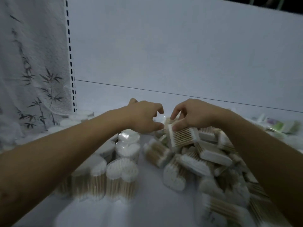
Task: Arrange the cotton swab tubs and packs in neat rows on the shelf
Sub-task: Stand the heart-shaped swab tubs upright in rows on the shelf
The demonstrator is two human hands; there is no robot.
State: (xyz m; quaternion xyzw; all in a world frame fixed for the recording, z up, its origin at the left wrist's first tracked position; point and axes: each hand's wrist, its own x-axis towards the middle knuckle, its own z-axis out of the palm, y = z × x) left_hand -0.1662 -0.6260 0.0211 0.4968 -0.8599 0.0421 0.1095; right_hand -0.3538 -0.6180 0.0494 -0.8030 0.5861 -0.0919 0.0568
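My right hand (195,115) pinches a pack (182,136) atop the loose heap (205,158) on the shelf (147,203); my left hand (144,118) hovers beside it, loosely curled, empty. I judge a careless tug could slide packs into the upright tubs (121,171).

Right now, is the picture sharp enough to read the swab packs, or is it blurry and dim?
Head view: dim, bluish light; the pack in the right hand is fairly sharp; the tubs at lower left and the pile at lower right smear with blur.
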